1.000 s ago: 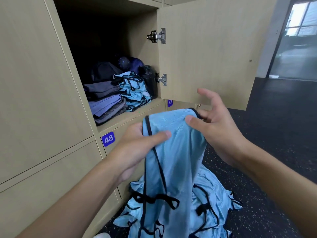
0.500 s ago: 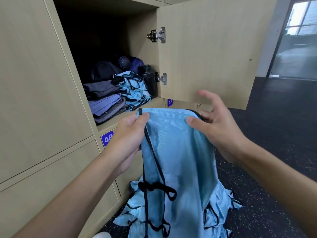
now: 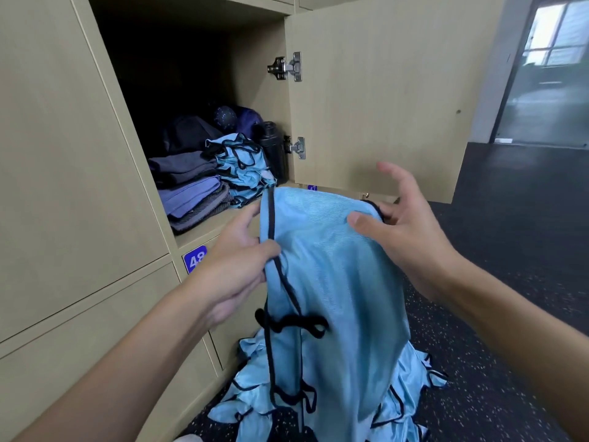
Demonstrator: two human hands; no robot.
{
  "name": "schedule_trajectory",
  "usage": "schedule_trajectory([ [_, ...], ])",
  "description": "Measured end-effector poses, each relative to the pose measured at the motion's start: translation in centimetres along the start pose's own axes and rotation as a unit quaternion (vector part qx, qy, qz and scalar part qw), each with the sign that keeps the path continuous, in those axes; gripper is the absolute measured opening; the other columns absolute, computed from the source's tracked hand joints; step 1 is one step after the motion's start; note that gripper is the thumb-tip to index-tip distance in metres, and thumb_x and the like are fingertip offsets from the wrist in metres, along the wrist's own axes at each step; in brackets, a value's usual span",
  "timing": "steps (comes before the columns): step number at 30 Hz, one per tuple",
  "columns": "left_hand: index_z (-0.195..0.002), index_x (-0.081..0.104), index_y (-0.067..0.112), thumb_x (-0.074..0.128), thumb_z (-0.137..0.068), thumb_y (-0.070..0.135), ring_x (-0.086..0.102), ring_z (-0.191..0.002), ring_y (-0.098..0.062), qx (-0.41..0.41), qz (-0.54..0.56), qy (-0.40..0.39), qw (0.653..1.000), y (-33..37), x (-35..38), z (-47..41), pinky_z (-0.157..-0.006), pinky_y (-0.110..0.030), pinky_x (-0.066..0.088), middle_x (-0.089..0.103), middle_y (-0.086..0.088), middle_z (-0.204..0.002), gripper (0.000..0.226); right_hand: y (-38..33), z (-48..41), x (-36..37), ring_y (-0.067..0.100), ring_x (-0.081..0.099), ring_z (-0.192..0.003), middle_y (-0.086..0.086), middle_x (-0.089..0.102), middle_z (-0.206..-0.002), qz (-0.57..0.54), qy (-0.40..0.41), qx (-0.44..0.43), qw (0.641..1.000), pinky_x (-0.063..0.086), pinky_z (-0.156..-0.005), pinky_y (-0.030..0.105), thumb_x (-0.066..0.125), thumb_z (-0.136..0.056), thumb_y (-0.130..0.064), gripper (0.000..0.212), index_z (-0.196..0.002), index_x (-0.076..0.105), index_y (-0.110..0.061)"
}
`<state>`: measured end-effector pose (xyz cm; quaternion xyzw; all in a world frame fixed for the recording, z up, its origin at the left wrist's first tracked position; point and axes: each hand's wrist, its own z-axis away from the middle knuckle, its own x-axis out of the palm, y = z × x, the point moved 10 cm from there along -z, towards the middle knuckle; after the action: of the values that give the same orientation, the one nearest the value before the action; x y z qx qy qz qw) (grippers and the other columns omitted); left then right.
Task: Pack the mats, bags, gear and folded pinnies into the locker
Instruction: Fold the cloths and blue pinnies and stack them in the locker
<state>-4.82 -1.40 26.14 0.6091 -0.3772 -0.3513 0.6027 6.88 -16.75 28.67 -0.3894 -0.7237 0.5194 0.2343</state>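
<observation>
Left hand and right hand pinch a black-trimmed light-blue mesh pinny by its top, just outside the open beige locker. Locker rear too dark to read. The blue tag below it reads "48", partly covered.

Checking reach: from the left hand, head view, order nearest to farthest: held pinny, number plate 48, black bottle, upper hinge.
1. held pinny, in the left hand
2. number plate, just left
3. black bottle, inside locker
4. upper hinge, high right

A gym locker room. Wooden lockers carry number tags. The floor is speckled black rubber.
</observation>
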Motion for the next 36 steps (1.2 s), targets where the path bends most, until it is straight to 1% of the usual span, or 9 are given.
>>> schedule_trajectory([
  [7, -0.108, 0.053, 0.032, 0.038, -0.095, -0.011, 0.051, -0.069, -0.027, 0.075, -0.022, 0.057, 0.995, 2.0, -1.3, 0.1, -0.058, -0.034, 0.047, 0.054, -0.014, -0.085, 0.047, 0.5, -0.2, -0.3, 0.034, 0.071, -0.092, 0.011, 0.073, -0.103, 0.024, 0.021, -0.005, 0.999, 0.055, -0.090, 0.056, 0.075, -0.085, -0.018, 0.066, -0.120, 0.039, -0.061],
  [10, -0.080, 0.074, 0.020, 0.034, -0.095, -0.011, 0.061, -0.086, -0.033, 0.091, -0.054, 0.061, 0.993, 2.3, -1.2, 0.4, -0.082, -0.042, 0.050, 0.069, -0.015, -0.090, 0.053, 1.1, -0.3, -0.2, 0.027, 0.072, -0.094, 0.008, 0.075, -0.101, 0.004, -0.007, 0.019, 1.000, 0.054, -0.095, 0.050, 0.081, -0.079, -0.026, 0.076, -0.130, 0.035, -0.057],
  [14, -0.127, 0.065, 0.020, 0.052, -0.095, -0.008, 0.071, -0.105, -0.025, 0.066, -0.003, 0.027, 0.997, 2.0, -0.9, 0.3, -0.098, -0.042, 0.054, 0.074, -0.009, -0.111, 0.045, 2.1, 0.4, 2.1, 0.026, 0.072, -0.094, 0.013, 0.075, -0.100, -0.001, -0.087, 0.056, 0.995, 0.056, -0.086, 0.038, 0.077, -0.079, 0.000, 0.090, -0.143, 0.029, -0.043],
  [16, -0.140, 0.052, 0.034, 0.075, -0.080, -0.002, 0.066, -0.117, -0.019, 0.060, -0.064, 0.004, 0.996, 1.5, -0.7, 0.5, -0.105, -0.043, 0.049, 0.067, 0.001, -0.129, 0.074, 1.7, 0.4, 1.9, 0.027, 0.072, -0.091, 0.015, 0.075, -0.102, -0.017, -0.061, 0.040, 0.997, 0.058, -0.083, 0.040, 0.069, -0.084, 0.008, 0.082, -0.139, 0.033, -0.041],
  [20, -0.144, 0.047, 0.033, 0.074, -0.080, -0.011, 0.062, -0.122, -0.018, 0.061, -0.049, 0.000, 0.997, 1.2, -0.4, 0.5, -0.109, -0.044, 0.046, 0.063, 0.004, -0.135, 0.082, 1.2, 0.2, 0.8, 0.031, 0.072, -0.095, 0.014, 0.072, -0.108, -0.039, 0.000, 0.033, 0.999, 0.058, -0.086, 0.047, 0.072, -0.085, -0.002, 0.078, -0.135, 0.035, -0.049],
  [24, -0.146, 0.044, 0.027, 0.060, -0.086, -0.017, 0.067, -0.113, -0.016, 0.085, 0.045, 0.011, 0.995, 2.5, -0.3, 0.6, -0.099, -0.037, 0.053, 0.068, 0.003, -0.128, 0.076, 2.5, 0.8, 2.2, 0.025, 0.074, -0.092, 0.011, 0.075, -0.103, -0.049, -0.056, 0.088, 0.993, 0.059, -0.080, 0.039, 0.084, -0.063, -0.023, 0.105, -0.142, 0.022, -0.053],
  [28, -0.149, 0.041, 0.024, 0.058, -0.088, -0.015, 0.069, -0.111, -0.018, 0.090, 0.100, 0.031, 0.990, 3.0, -1.1, 0.4, -0.091, -0.034, 0.057, 0.067, 0.000, -0.129, 0.075, 3.7, 1.5, 4.2, 0.033, 0.073, -0.093, 0.015, 0.075, -0.097, -0.017, -0.128, 0.112, 0.985, 0.056, -0.089, 0.050, 0.082, -0.072, -0.006, 0.111, -0.145, 0.014, -0.054],
  [33, -0.140, 0.051, 0.029, 0.066, -0.088, -0.006, 0.074, -0.095, -0.016, 0.051, 0.048, 0.097, 0.993, 1.8, -2.5, 0.2, -0.079, -0.031, 0.061, 0.071, -0.004, -0.118, 0.064, 2.6, 0.9, 2.8, 0.053, 0.064, -0.089, 0.031, 0.066, -0.102, -0.018, -0.048, 0.058, 0.997, 0.052, -0.079, 0.068, 0.065, -0.085, 0.010, 0.090, -0.138, 0.030, -0.053],
  [36, -0.133, 0.053, 0.037, 0.066, -0.091, 0.001, 0.075, -0.088, -0.025, -0.012, 0.024, 0.048, 0.998, 0.0, -1.3, 0.2, -0.076, -0.036, 0.062, 0.074, -0.015, -0.108, 0.056, 1.7, 1.0, 2.3, 0.049, 0.062, -0.076, 0.025, 0.066, -0.099, -0.018, -0.030, 0.031, 0.999, 0.059, -0.069, 0.056, 0.061, -0.090, 0.007, 0.083, -0.139, 0.030, -0.052],
])
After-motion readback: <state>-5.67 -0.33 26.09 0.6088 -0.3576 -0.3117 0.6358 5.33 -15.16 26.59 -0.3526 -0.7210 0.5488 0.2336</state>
